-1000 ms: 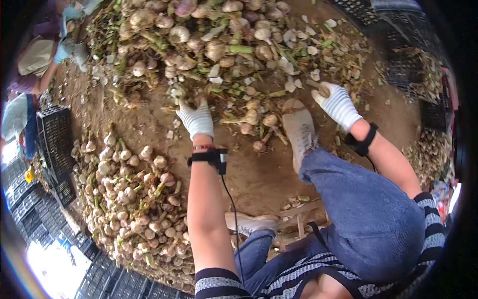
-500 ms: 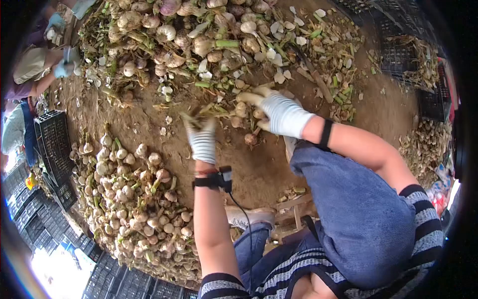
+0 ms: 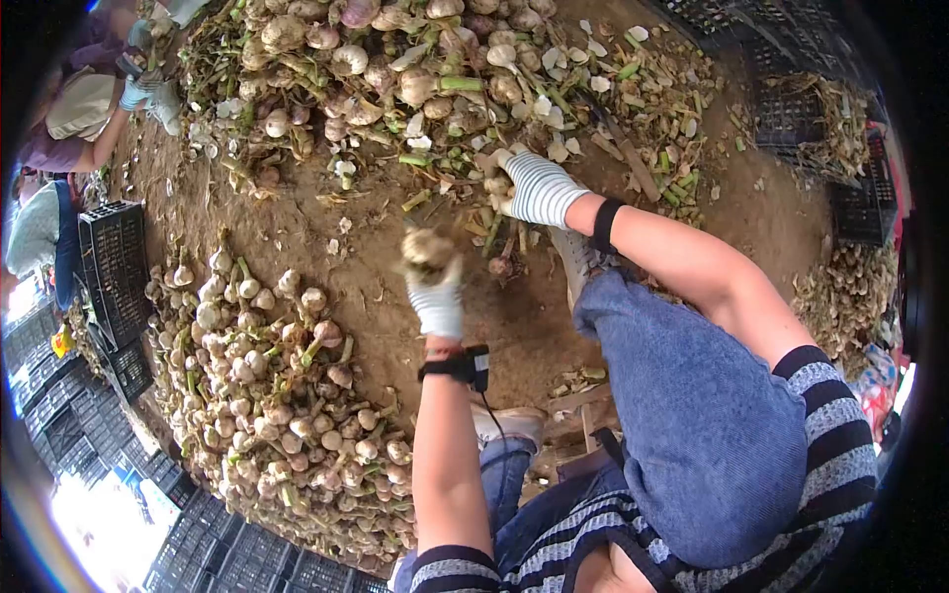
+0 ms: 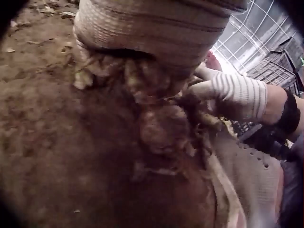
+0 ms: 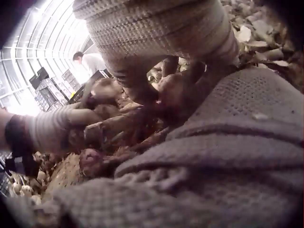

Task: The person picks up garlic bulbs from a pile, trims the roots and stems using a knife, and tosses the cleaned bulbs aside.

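In a striped glove, my left hand (image 3: 435, 298) grips a blurred garlic bulb (image 3: 427, 249) above the bare soil; the left wrist view shows garlic (image 4: 164, 127) under that glove. My right hand (image 3: 539, 188), also gloved, has its fingers curled round garlic (image 3: 494, 178) at the front edge of the large heap, beside the shoe. In the right wrist view garlic bulbs (image 5: 172, 89) show beneath the right glove (image 5: 156, 42). One bulb (image 3: 501, 267) lies on the soil just below the right hand.
A large garlic heap (image 3: 341, 59) spreads across the top, and a pile of bulbs (image 3: 267, 405) lies at the lower left. Black crates (image 3: 114, 267) stand at the left, others (image 3: 791, 109) at the right. A long stalk or tool (image 3: 633, 163) lies right of the heap. Another person (image 3: 84, 109) works at upper left.
My right hand has moved left from the shoe's far side to the garlic by the heap. My left hand has drawn back toward the body and now holds garlic. Several bulbs between the hands were picked up.
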The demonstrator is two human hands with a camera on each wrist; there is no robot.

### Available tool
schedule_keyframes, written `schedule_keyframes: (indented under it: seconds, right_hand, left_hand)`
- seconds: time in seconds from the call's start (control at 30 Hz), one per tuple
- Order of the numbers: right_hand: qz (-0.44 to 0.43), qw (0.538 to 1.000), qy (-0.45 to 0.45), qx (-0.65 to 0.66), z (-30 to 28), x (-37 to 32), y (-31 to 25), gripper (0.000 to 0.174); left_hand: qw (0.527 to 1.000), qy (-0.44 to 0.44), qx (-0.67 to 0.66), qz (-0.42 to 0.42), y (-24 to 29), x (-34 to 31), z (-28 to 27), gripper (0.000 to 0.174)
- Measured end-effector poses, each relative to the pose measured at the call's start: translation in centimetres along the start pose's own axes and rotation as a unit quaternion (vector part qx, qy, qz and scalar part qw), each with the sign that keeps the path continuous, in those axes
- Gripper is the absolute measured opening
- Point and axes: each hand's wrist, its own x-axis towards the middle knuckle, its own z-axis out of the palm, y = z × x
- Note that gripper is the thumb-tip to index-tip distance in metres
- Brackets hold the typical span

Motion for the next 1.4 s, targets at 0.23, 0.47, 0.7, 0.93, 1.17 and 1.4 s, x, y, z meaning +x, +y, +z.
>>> schedule_keyframes:
  seconds: [0.23, 0.47, 0.7, 0.93, 1.17, 1.4]
  right_hand:
    - [-0.078, 0.994, -0.070, -0.042, -0.3, 0.1, -0.6, 0.044]
    - [-0.106, 0.970, -0.006, 0.219, -3.1, -1.9, 0.1, 0.038]
    - [-0.236, 0.933, -0.272, 0.002, 2.5, -6.7, -4.6, 0.026]
    - [-0.208, 0.967, -0.057, 0.139, -2.0, -7.7, -3.2, 0.041]
    - [-0.129, 0.784, 0.109, 0.597, -23.7, -18.9, -1.0, 0.049]
    - [-0.080, 0.797, 0.519, 0.299, -48.8, -21.4, 5.2, 0.069]
  left_hand:
    - [0.923, 0.071, 0.313, 0.214, 0.2, -10.8, 4.7, 0.015]
    - [0.984, -0.033, 0.107, 0.139, -0.6, -15.6, 3.8, 0.015]
    - [0.978, -0.056, 0.123, 0.157, -0.5, -16.4, 4.2, 0.014]
    - [0.982, -0.119, 0.069, 0.132, -1.7, -21.2, 8.3, 0.018]
    - [0.957, -0.238, 0.145, 0.087, -3.0, -21.0, 10.9, 0.023]
    - [0.948, -0.170, 0.263, -0.054, -7.4, -19.7, 14.5, 0.021]
